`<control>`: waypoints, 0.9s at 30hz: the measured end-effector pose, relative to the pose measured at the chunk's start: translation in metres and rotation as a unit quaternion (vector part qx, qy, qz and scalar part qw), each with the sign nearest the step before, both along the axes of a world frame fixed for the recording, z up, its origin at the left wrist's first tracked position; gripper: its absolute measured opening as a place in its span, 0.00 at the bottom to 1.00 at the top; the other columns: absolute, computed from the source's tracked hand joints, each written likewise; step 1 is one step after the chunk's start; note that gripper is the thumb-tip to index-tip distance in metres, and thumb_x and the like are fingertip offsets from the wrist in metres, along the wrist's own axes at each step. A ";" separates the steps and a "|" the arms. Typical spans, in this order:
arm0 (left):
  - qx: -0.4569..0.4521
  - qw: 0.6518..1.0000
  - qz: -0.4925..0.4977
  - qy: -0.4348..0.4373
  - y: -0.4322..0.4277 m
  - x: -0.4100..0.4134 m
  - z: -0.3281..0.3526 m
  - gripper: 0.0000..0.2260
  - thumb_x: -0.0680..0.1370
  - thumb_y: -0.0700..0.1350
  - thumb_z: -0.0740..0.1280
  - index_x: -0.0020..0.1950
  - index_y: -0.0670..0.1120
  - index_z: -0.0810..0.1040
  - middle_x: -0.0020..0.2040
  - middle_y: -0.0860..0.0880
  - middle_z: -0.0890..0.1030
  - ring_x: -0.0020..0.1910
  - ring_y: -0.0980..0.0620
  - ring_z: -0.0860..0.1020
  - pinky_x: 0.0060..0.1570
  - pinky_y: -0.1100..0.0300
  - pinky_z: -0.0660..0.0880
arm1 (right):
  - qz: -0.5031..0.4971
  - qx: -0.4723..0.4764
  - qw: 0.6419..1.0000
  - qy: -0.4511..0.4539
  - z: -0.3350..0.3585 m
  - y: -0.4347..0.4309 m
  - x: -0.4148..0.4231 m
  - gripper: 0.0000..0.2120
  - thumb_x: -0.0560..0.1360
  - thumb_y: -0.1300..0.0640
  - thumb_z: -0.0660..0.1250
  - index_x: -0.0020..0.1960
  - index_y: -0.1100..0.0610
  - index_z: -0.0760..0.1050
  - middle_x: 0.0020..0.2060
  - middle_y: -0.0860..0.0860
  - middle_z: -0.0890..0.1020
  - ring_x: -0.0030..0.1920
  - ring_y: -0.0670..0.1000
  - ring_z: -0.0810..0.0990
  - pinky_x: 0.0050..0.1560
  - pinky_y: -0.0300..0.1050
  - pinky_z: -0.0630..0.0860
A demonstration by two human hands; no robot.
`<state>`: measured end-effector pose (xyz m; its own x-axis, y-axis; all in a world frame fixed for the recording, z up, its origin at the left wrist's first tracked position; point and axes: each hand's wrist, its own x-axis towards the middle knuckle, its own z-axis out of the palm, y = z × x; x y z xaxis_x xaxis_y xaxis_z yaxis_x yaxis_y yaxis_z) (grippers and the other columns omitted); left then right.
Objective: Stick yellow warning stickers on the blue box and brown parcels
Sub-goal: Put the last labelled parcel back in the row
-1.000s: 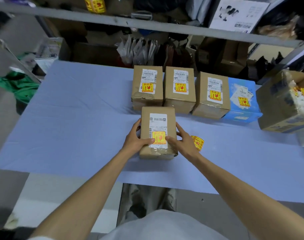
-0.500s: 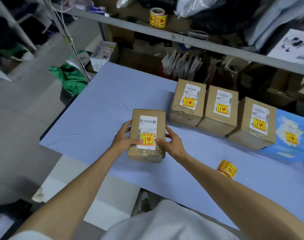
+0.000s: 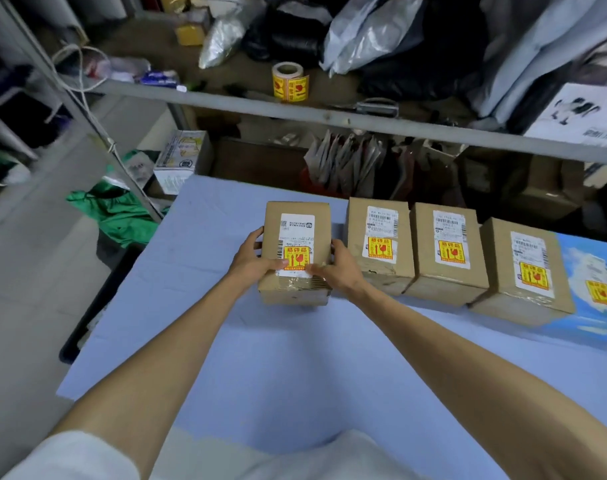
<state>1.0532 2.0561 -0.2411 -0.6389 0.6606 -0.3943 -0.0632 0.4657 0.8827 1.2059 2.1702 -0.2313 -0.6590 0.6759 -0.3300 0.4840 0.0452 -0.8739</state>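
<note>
A brown parcel (image 3: 297, 233) with a white label and a yellow warning sticker (image 3: 296, 258) sits on the blue table cover, at the left end of a row. My left hand (image 3: 252, 259) grips its left side and my right hand (image 3: 340, 268) grips its right side, both thumbs on top near the sticker. To its right stand three brown parcels (image 3: 378, 244) (image 3: 445, 252) (image 3: 523, 271), each bearing a yellow sticker. The blue box (image 3: 593, 282) at the far right also carries one.
A metal shelf rail (image 3: 329, 114) crosses above the table's far edge, with a roll of yellow stickers (image 3: 290, 81) and bags on the shelf. Envelopes and cartons stand behind the parcels. Green cloth (image 3: 115, 213) lies on the floor to the left of the blue table cover (image 3: 295, 368).
Both hands slid the held parcel away from me and to the right, up to the left end of the row. The sticker roll that lay on the table is out of view.
</note>
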 end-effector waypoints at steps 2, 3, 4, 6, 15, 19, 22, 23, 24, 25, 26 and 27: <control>-0.011 1.000 -0.013 0.006 0.013 -0.010 -0.003 0.40 0.66 0.40 0.79 0.73 0.51 0.63 0.70 0.47 0.71 0.66 0.47 0.72 0.63 0.46 0.73 | -0.003 -0.014 1.000 -0.017 -0.003 0.009 -0.010 0.31 0.70 0.62 0.74 0.68 0.62 0.62 0.63 0.55 0.76 0.62 0.55 0.76 0.61 0.48 0.75; -0.017 1.000 -0.019 0.009 0.018 -0.015 -0.005 0.41 0.65 0.40 0.79 0.73 0.51 0.63 0.70 0.47 0.71 0.66 0.47 0.71 0.64 0.46 0.72 | -0.004 -0.015 0.999 -0.032 -0.005 0.013 -0.015 0.31 0.70 0.61 0.74 0.67 0.62 0.62 0.63 0.56 0.76 0.62 0.55 0.76 0.62 0.50 0.75; -0.022 0.999 -0.025 0.009 0.021 -0.019 -0.007 0.41 0.65 0.39 0.79 0.73 0.51 0.63 0.70 0.47 0.71 0.66 0.47 0.71 0.65 0.45 0.72 | -0.005 -0.016 0.999 -0.047 -0.008 0.017 -0.019 0.31 0.70 0.61 0.75 0.67 0.62 0.63 0.62 0.56 0.76 0.61 0.56 0.76 0.63 0.52 0.75; -0.024 0.999 -0.032 0.003 0.026 -0.026 -0.014 0.41 0.65 0.39 0.79 0.73 0.51 0.63 0.70 0.48 0.71 0.67 0.47 0.71 0.65 0.45 0.72 | -0.012 -0.017 0.998 -0.062 -0.013 0.022 -0.026 0.30 0.70 0.61 0.75 0.66 0.62 0.63 0.61 0.57 0.77 0.60 0.56 0.77 0.62 0.53 0.75; -0.022 0.999 -0.025 0.007 0.051 -0.037 -0.033 0.40 0.66 0.39 0.78 0.73 0.53 0.63 0.69 0.49 0.72 0.66 0.48 0.72 0.53 0.58 0.74 | -0.040 0.020 0.995 -0.086 -0.022 0.036 -0.042 0.28 0.70 0.61 0.75 0.65 0.61 0.65 0.60 0.56 0.78 0.59 0.56 0.77 0.55 0.45 0.75; -0.024 0.999 -0.032 0.017 0.055 -0.037 -0.037 0.38 0.68 0.40 0.77 0.73 0.54 0.62 0.69 0.50 0.72 0.65 0.49 0.72 0.45 0.65 0.74 | -0.023 0.043 0.992 -0.117 -0.019 0.040 -0.044 0.28 0.72 0.61 0.73 0.66 0.63 0.63 0.61 0.57 0.77 0.60 0.57 0.76 0.56 0.46 0.74; -0.026 0.998 -0.037 0.041 0.054 -0.036 -0.039 0.37 0.69 0.42 0.76 0.73 0.55 0.62 0.69 0.50 0.72 0.66 0.48 0.72 0.57 0.54 0.74 | 0.000 0.065 0.988 -0.140 -0.015 0.041 -0.046 0.33 0.72 0.59 0.73 0.69 0.66 0.59 0.62 0.59 0.76 0.61 0.58 0.76 0.57 0.48 0.75; -0.030 0.998 -0.039 0.050 0.053 -0.035 -0.038 0.37 0.70 0.43 0.76 0.73 0.54 0.62 0.69 0.50 0.72 0.66 0.48 0.72 0.59 0.52 0.73 | 0.006 0.070 0.987 -0.147 -0.012 0.040 -0.046 0.34 0.72 0.59 0.73 0.70 0.66 0.58 0.62 0.59 0.76 0.61 0.59 0.76 0.58 0.49 0.75; -0.033 0.996 -0.042 0.064 0.052 -0.034 -0.038 0.36 0.70 0.44 0.76 0.73 0.54 0.62 0.69 0.49 0.72 0.66 0.48 0.72 0.59 0.51 0.73 | 0.010 0.078 0.985 -0.152 -0.012 0.040 -0.045 0.34 0.72 0.59 0.73 0.70 0.66 0.58 0.62 0.59 0.76 0.61 0.59 0.76 0.58 0.49 0.75; -0.039 0.995 -0.049 0.079 0.051 -0.033 -0.036 0.36 0.70 0.45 0.76 0.73 0.53 0.62 0.69 0.49 0.72 0.65 0.47 0.72 0.59 0.51 0.73 | 0.016 0.080 0.985 -0.155 -0.009 0.039 -0.044 0.33 0.72 0.59 0.73 0.69 0.65 0.59 0.62 0.59 0.76 0.60 0.59 0.76 0.58 0.50 0.75; -0.043 0.993 -0.053 0.098 0.050 -0.032 -0.035 0.35 0.70 0.46 0.76 0.73 0.52 0.63 0.69 0.48 0.72 0.65 0.47 0.73 0.60 0.51 0.73 | 0.020 0.084 0.984 -0.157 -0.008 0.039 -0.043 0.31 0.72 0.59 0.73 0.68 0.64 0.60 0.62 0.59 0.77 0.60 0.59 0.77 0.57 0.49 0.75; -0.055 0.990 -0.057 0.120 0.049 -0.030 -0.031 0.35 0.70 0.47 0.76 0.73 0.51 0.63 0.68 0.47 0.73 0.65 0.46 0.73 0.60 0.50 0.73 | 0.025 0.084 0.983 -0.161 -0.003 0.038 -0.042 0.29 0.72 0.58 0.72 0.67 0.63 0.62 0.61 0.59 0.77 0.59 0.59 0.77 0.55 0.48 0.75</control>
<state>1.0237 2.1054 -0.2717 -0.6470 0.6950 -0.3136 0.2009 0.5522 0.8092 1.1638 2.2087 -0.2341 -0.5726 0.7086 -0.4123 0.7273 0.2070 -0.6543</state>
